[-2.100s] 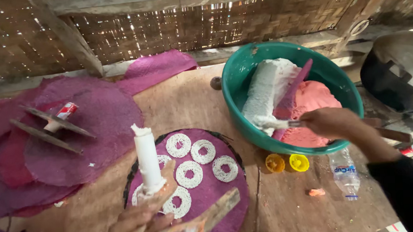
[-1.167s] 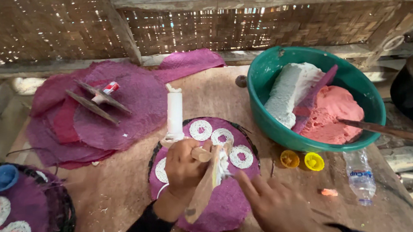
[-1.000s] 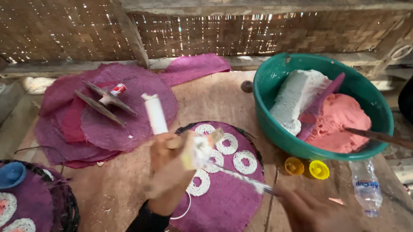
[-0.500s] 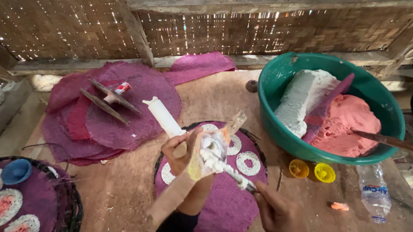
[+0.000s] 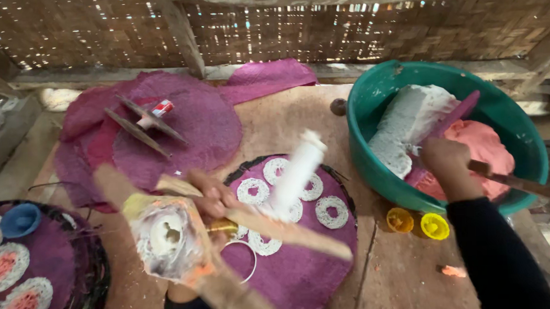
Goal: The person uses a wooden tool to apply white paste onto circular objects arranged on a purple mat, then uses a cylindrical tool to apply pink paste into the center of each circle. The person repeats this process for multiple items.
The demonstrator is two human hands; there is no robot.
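Observation:
My left hand [image 5: 210, 199] grips a wooden hand press [image 5: 167, 236], tilted so its dough-smeared round opening faces me. Its wooden arms blur across the view, and its white plunger [image 5: 298, 171] points up to the right. Under it lies a round purple mat [image 5: 299, 277] with several white lacy dough rings [image 5: 252, 191]. My right hand [image 5: 447, 165] reaches into the green basin [image 5: 371, 101], knuckles up, on the seam between a white dough block [image 5: 406, 121] and a pink dough mass [image 5: 488, 148]. Its fingers are hidden.
A wooden-handled tool [image 5: 517, 186] rests on the basin's right rim. Two yellow caps [image 5: 417, 221] lie in front of the basin. Back left is a stack of purple mats [image 5: 193, 124] with wooden sticks. A tray [image 5: 26, 270] of pink-centred rings and a blue cap sits at far left.
My right hand has left the press and moved right into the green basin. My left hand has swung the press round, so its opening faces me and the plunger points right.

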